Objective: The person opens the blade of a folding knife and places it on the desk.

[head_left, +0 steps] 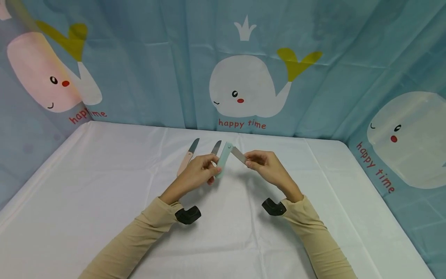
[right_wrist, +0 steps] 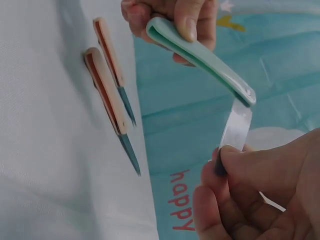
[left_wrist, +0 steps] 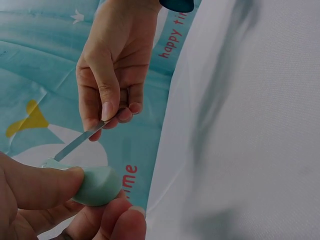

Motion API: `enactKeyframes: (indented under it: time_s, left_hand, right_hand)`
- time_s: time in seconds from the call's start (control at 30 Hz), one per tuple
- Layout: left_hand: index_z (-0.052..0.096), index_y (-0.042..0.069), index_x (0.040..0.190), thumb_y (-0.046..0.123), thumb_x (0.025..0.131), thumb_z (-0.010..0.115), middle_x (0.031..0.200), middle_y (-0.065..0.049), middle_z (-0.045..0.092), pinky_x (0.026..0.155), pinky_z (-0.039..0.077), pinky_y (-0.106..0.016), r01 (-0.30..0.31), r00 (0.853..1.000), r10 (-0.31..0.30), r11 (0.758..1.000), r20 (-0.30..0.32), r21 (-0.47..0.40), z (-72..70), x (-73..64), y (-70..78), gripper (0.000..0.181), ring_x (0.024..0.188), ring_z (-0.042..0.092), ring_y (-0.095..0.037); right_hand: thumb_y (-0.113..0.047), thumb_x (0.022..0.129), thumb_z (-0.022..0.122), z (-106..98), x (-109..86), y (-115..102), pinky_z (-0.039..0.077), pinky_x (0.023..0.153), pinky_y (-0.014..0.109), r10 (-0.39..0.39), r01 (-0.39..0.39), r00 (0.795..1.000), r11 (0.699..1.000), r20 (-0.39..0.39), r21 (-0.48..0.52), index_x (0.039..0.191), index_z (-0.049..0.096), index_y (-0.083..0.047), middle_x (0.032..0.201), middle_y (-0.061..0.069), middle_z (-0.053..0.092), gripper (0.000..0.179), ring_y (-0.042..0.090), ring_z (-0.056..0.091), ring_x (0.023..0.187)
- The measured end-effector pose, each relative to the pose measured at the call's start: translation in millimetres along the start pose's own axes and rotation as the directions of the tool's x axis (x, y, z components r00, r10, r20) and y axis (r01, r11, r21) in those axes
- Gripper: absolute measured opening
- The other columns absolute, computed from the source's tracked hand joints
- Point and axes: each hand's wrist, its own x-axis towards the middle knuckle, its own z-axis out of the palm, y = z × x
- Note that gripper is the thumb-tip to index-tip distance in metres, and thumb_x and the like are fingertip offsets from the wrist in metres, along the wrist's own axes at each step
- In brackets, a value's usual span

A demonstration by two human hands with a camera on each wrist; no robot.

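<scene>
A mint-green folding knife (head_left: 224,158) is raised above the white table, its blade (right_wrist: 237,124) swung part way out at an angle to the handle. My left hand (head_left: 199,171) grips the handle, thumb pressed along one side. With thumb and fingers, my right hand (head_left: 266,166) pinches the blade near its tip. In the right wrist view the open slot of the handle (right_wrist: 200,54) shows. Beyond my left hand lie two pink-handled folding knives (right_wrist: 106,89) with dark blades extended; in the head view that hand partly covers them.
A white cloth (head_left: 104,186) covers the table. Behind and at both sides hangs a blue curtain (head_left: 146,77) printed with whales. A black curved piece (head_left: 188,215) sits at my left cuff, and a similar black piece (head_left: 273,207) at my right.
</scene>
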Motion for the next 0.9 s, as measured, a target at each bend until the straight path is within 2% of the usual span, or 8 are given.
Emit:
enactKeyframes:
  time_s: [0.27,0.43,0.7,0.9]
  left_hand:
    - [0.062,0.003,0.111,0.013,0.099,0.058,0.081,-0.021,0.065,0.066,0.055,-0.042,-0.001,0.999,-0.001,0.999,0.038,0.038,-1.4,-1.0,-2.0,0.016,0.06,0.059,-0.015]
    - [0.062,0.003,0.111,0.012,0.099,0.057,0.082,-0.019,0.065,0.063,0.051,-0.032,0.005,0.998,-0.009,0.998,0.069,0.061,-1.9,-0.9,-3.3,0.017,0.061,0.059,-0.015]
    - [0.062,0.001,0.112,0.01,0.098,0.056,0.082,-0.019,0.066,0.06,0.047,-0.028,-0.013,0.989,-0.003,0.995,0.145,0.104,-3.7,-1.8,-3.6,0.018,0.059,0.059,-0.015]
    - [0.063,0.004,0.108,0.011,0.097,0.056,0.073,-0.011,0.063,0.057,0.039,-0.027,-0.011,0.974,-0.021,0.99,0.225,0.14,-3.4,-1.9,-4.5,0.015,0.057,0.055,-0.014]
  right_hand:
    - [-0.008,0.099,0.059,-2,-0.1,0,0.05,0.081,0.024,-0.052,0.051,0.998,0.997,-0.03,-0.054,0.121,0.067,0.001,0.113,0.02,0.07,0.025,0.039,0.064,0.102]
    - [-0.009,0.1,0.058,-7,-0.9,2,0.05,0.082,0.023,-0.061,0.057,0.997,0.996,-0.049,-0.07,0.122,0.067,0.0,0.117,0.02,0.069,0.026,0.039,0.065,0.104]
    - [-0.01,0.1,0.059,-17,-1.0,5,0.049,0.082,0.02,-0.069,0.066,0.997,0.995,-0.039,-0.072,0.121,0.069,-0.004,0.12,0.016,0.069,0.024,0.021,0.066,0.1]
    - [-0.01,0.1,0.058,-22,-0.1,8,0.048,0.083,0.017,-0.081,0.079,0.996,0.996,-0.043,-0.052,0.12,0.07,-0.005,0.122,0.015,0.069,0.024,0.01,0.064,0.099]
